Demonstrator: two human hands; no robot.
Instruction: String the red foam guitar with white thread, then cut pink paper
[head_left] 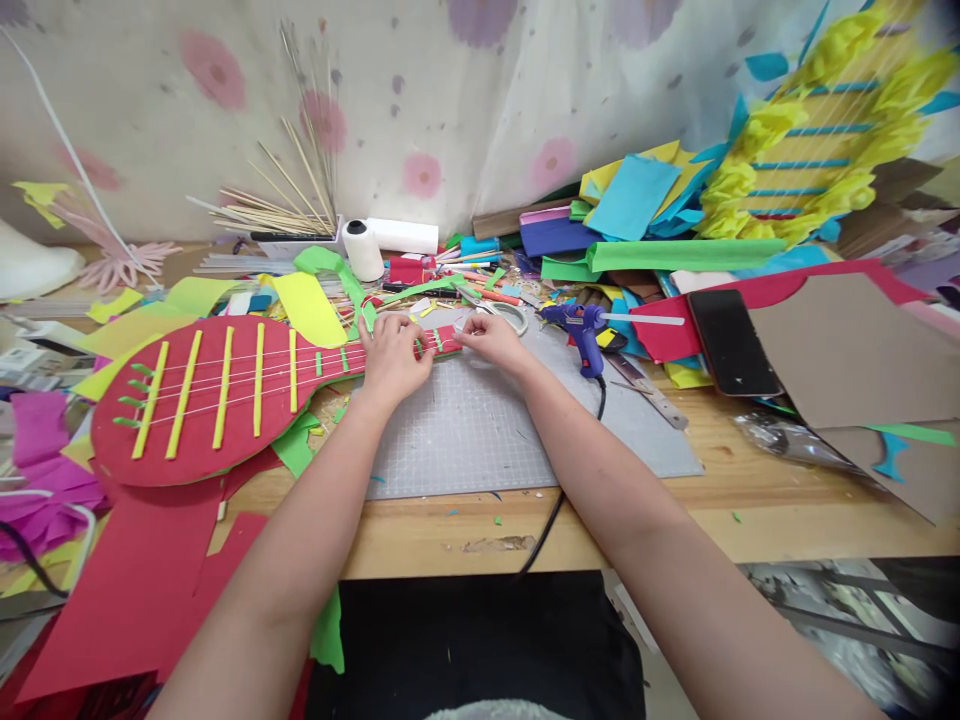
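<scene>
- A red craft guitar (pixel 201 400) lies flat at the left of a wooden worktop (pixel 420 535), its neck pointing right, over a grey cutting mat (pixel 465 430).
- The person's left hand (pixel 394 360) rests across the neck, fingers bent and partly spread, touching it; whether they grip it, I cannot tell.
- The right hand (pixel 491 340) is at the neck's far end, thumb and forefinger brought together; anything thin between them is too small to make out.
- Writing: the mat bears a fine printed grid; markings on the metal ruler (pixel 652 395) are too small to read.
- Five yellow strips (pixel 223 388) cross the guitar's body, with four short green pegs (pixel 131 402) beside the leftmost.
- One blue glue gun (pixel 581 335), a white glue stick (pixel 645 319) poking from it, sits right of the hands.
- One phone (pixel 735 343), screen dark, lies farther right.
- A second guitar (pixel 810 170), yellow with ruffled yellow edging, stands at upper right.
</scene>
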